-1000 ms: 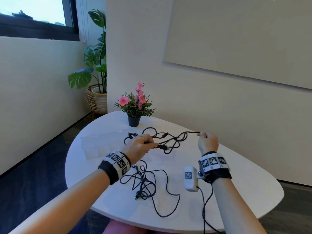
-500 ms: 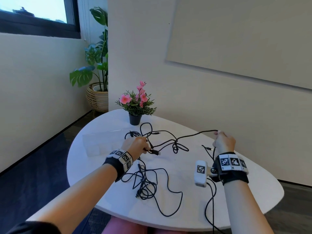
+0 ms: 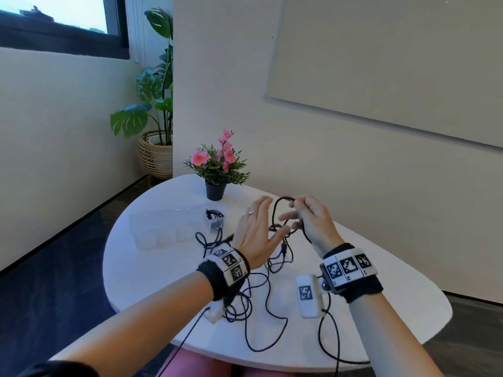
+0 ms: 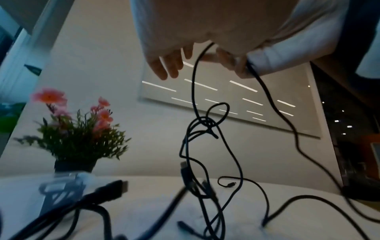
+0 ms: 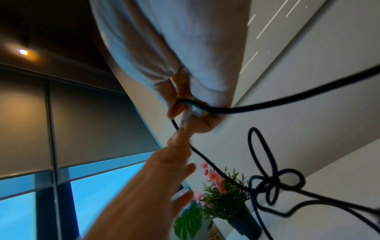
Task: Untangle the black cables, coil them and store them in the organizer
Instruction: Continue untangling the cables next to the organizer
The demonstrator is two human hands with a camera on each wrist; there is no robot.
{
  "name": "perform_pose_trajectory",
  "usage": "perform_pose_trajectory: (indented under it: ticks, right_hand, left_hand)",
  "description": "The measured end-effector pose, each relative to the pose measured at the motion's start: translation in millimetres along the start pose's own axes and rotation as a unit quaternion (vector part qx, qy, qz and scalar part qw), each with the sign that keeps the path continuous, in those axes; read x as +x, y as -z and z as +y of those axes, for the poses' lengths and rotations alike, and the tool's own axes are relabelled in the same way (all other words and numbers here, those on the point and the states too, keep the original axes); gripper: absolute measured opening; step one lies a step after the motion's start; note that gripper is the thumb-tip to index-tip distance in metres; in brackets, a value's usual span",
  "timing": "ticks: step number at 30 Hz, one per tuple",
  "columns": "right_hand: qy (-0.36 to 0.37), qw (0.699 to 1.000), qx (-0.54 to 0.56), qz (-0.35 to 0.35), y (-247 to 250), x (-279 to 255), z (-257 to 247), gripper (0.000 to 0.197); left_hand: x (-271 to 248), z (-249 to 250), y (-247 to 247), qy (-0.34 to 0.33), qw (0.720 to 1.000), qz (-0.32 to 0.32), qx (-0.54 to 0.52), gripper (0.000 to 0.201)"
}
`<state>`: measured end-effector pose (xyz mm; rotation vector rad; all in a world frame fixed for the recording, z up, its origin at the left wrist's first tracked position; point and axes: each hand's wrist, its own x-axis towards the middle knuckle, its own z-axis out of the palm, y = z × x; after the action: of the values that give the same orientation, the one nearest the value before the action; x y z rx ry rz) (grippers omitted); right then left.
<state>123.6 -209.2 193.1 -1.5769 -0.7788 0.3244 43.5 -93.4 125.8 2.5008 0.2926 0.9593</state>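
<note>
Several black cables [image 3: 246, 303] lie tangled on the white table [image 3: 394, 300]. My right hand [image 3: 306, 214] is raised over the table and pinches a loop of one black cable [image 3: 281, 199]. A knot [image 3: 276, 227] of strands hangs below that loop; it also shows in the left wrist view [image 4: 205, 123] and the right wrist view [image 5: 271, 180]. My left hand [image 3: 257, 229] is held just left of the loop with straight, spread fingers and holds nothing. The clear organizer [image 3: 163, 229] sits at the left with a coiled cable [image 3: 215, 214] in its right end compartment.
A small potted plant with pink flowers [image 3: 216, 172] stands at the back of the table, behind the hands. The wall runs close behind the table. A large plant in a wicker basket [image 3: 155, 156] is on the floor at the left.
My right hand moved left and up, bringing its cable close to my left hand. My left hand let go of its cable and opened. The strand between the hands is now a hanging loop.
</note>
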Motion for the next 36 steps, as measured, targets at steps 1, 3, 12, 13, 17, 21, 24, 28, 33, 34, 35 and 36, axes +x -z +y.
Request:
perform_pose_trajectory:
  ticks: [1, 3, 12, 13, 17, 21, 24, 28, 33, 34, 35, 36]
  right_hand:
    - [0.004, 1.000, 0.002, -0.018, -4, -2, -1, 0.020]
    - [0.019, 0.999, 0.020, -0.040, -8, -5, -8, 0.022]
    - [0.024, 0.964, 0.246, 0.100, 13, 2, -27, 0.031]
    - [0.028, 0.952, 0.280, 0.120, 18, 5, -26, 0.032]
    - [0.044, 0.922, 0.345, 0.172, 38, 5, -26, 0.035]
    - [0.017, 0.934, 0.308, 0.179, 58, -2, -26, 0.034]
    - [0.006, 0.988, -0.014, 0.152, 63, -6, -12, 0.030]
    - [0.028, 0.886, -0.460, -0.056, 31, -16, 12, 0.058]
    - [0.082, 0.806, -0.581, -0.080, 1, -13, 26, 0.032]
    - [0.084, 0.804, -0.584, -0.076, 0, -10, 27, 0.031]
    - [0.080, 0.807, -0.581, -0.072, -2, -8, 28, 0.036]
    - [0.069, 0.809, -0.579, -0.071, -3, -7, 29, 0.044]
  left_hand:
    - [0, 0, -3, 0.010, 0.998, -0.024, -0.049, 0.074]
    - [-1, -6, -11, 0.037, 0.989, -0.076, -0.124, 0.070]
    - [7, -38, -19, -0.017, 0.996, -0.043, 0.081, 0.031]
    - [7, -39, -18, -0.029, 0.993, -0.047, 0.100, 0.032]
    - [9, -45, -20, -0.053, 0.994, -0.065, 0.070, 0.035]
    - [10, -52, -18, -0.013, 0.991, -0.074, -0.107, 0.030]
    - [10, -48, -12, 0.043, 0.984, -0.032, -0.167, 0.030]
    - [9, -27, -7, 0.084, 0.965, -0.014, -0.247, 0.014]
    - [7, -21, 5, 0.096, 0.952, 0.012, -0.290, 0.011]
    - [8, -21, 8, 0.108, 0.947, 0.019, -0.301, 0.011]
    - [9, -21, 12, 0.123, 0.940, 0.029, -0.316, 0.011]
    - [10, -22, 15, 0.141, 0.930, 0.039, -0.336, 0.012]
